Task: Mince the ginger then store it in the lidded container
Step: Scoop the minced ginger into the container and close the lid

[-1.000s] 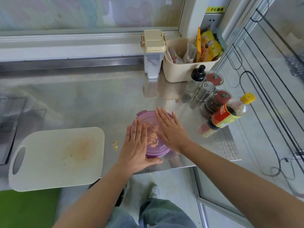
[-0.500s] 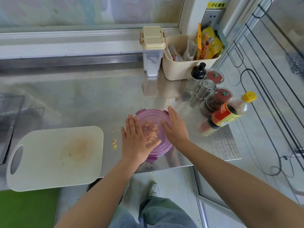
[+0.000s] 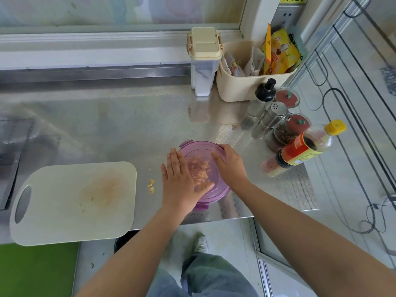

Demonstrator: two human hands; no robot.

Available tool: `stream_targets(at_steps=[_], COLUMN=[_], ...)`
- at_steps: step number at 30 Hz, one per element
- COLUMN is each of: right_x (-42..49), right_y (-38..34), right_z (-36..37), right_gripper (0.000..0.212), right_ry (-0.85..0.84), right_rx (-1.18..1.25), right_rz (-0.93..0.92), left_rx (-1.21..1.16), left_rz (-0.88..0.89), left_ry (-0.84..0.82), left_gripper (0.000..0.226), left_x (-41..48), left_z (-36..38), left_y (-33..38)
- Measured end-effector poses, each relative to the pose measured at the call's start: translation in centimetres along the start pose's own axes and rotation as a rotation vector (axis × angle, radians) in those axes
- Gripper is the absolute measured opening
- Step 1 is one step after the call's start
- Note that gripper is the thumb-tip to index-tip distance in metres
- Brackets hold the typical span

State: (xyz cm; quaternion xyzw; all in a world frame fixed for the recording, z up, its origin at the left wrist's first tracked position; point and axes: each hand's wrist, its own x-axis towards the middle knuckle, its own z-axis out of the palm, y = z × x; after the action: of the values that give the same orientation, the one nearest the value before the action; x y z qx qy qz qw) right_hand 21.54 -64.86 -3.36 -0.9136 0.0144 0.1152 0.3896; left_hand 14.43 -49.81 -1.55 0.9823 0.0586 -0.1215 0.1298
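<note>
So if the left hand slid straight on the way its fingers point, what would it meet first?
Probably only bare counter up to the back ledge; the left hand might graze the lid's far clip.
</note>
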Motion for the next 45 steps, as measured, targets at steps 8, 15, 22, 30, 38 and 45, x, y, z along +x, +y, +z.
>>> stream_targets(at_steps=[8, 15, 22, 30, 38, 45], right_x=[-0.5, -0.9, -0.7, -0.5, -5.8, -6.1], right_y=[-1.3, -1.1, -1.1, -1.5, -0.3, 0.5], right_z=[0.0, 0.5, 0.5, -0.7, -1.9, -2.9], right_gripper=[0.054, 0.053, 0.055, 0.061, 0.076, 0.065], right_ry=[-0.024, -0.027, -0.025, -0.113, 0.025, -0.135], right_rx=[-0.486, -0.542, -0.569, -0.369, -0.048, -0.406], right_rz=[-0.342, -0.325, -0.332, -0.257, 0.267, 0.334], left_rx=[-0.078, -0.237, -0.261, -0.14, -0.343, -0.538], left_rz=[0.001, 0.043, -0.011, -0.147, -0.197, -0.199], left_ry=[0.003, -0.009, 0.003, 0.002, 0.16, 0.087], left_gripper=[0.129, 0.111, 0.095, 0.108, 0.096, 0.102], left_x=[0.5, 4.9, 6.2, 4.5, -0.6, -0.8], left_z=[-0.4, -1.6, -1.6, -1.8, -1.1, -0.2], left_y=[0.0, -0.9, -1.4, -0.7, 0.2, 0.7])
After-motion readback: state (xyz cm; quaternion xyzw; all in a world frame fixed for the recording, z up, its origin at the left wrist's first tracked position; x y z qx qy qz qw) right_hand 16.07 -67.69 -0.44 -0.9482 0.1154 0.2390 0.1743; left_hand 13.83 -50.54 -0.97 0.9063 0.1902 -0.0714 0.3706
